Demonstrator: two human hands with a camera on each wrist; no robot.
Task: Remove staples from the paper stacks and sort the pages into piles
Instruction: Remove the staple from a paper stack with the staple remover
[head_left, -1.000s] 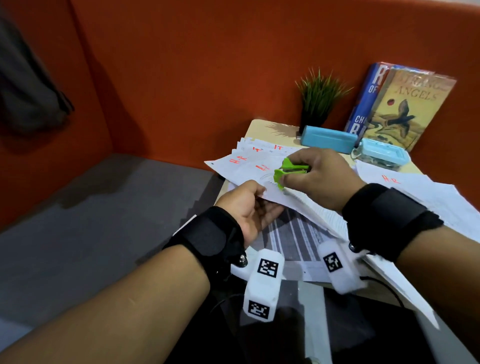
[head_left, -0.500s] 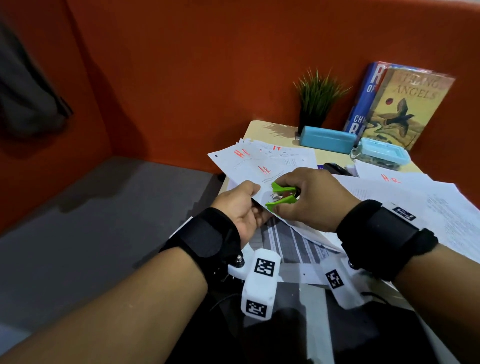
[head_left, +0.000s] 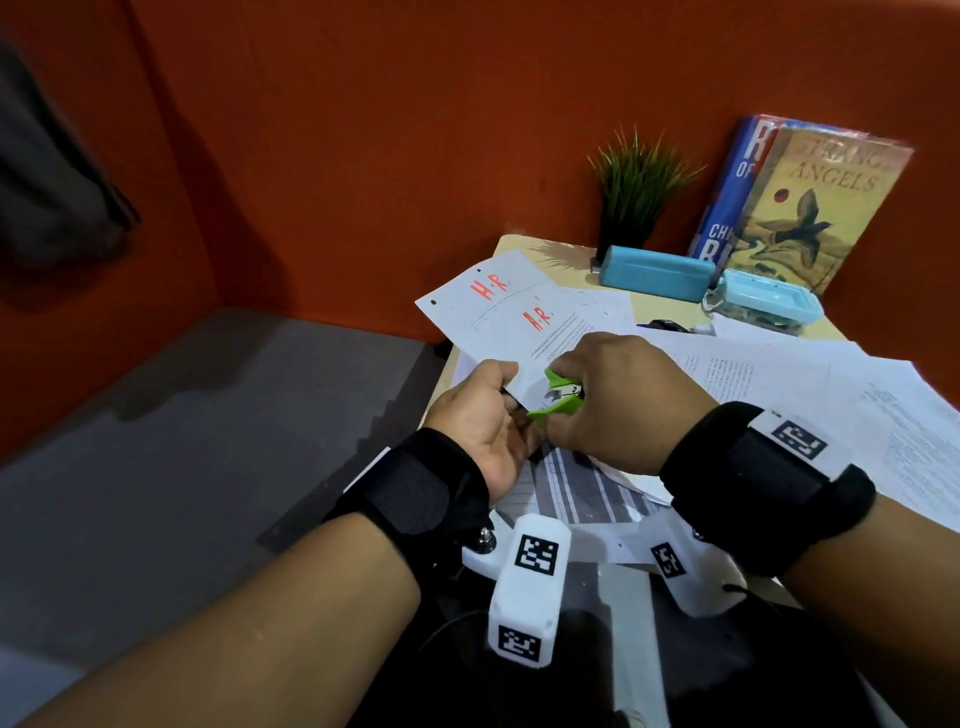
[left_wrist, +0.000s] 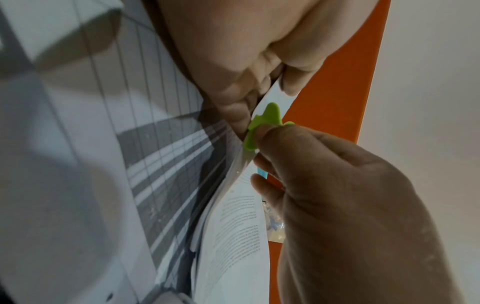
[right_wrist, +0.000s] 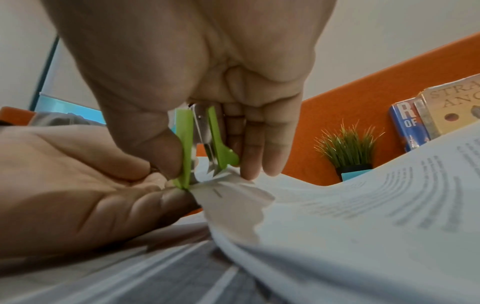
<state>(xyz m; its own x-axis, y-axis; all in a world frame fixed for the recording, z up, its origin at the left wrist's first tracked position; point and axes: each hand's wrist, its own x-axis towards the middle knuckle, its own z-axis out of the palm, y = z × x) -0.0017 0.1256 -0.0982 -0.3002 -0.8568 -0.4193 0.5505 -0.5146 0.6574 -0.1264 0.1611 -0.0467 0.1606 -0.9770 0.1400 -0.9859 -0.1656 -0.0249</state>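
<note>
Mid-task, staple removal in progress: loose pages marked "H.R." (head_left: 519, 306) lie fanned at the desk's far left, more loose sheets (head_left: 810, 384) spread on the right side of the desk (head_left: 524, 244), so some sorting looks done, though I can't tell how many stacks remain. Current stapled stack (right_wrist: 350, 216) is held up off the desk by its corner. Left hand (head_left: 488, 415) pinches that corner, thumb on top, fingers curled under the paper. Right hand (head_left: 618, 405) grips the green staple remover (head_left: 558, 397), thumb on one wing, fingers on the other, squeezing. In the right wrist view the remover's metal claws (right_wrist: 211, 164) sit right on the crumpled corner, touching the paper just beside the left thumb; a short dark mark on the sheet just below may be the staple, too small to confirm. Staple not visibly out yet. So the stack lies between both hands, corner at the fingertips, the rest draping down toward the desk over a striped printed sheet (head_left: 571, 483). Left to do, likely: pull this staple, separate pages, add to piles. Blue case, clear box, plant and books sit at the back, untouched.
</note>
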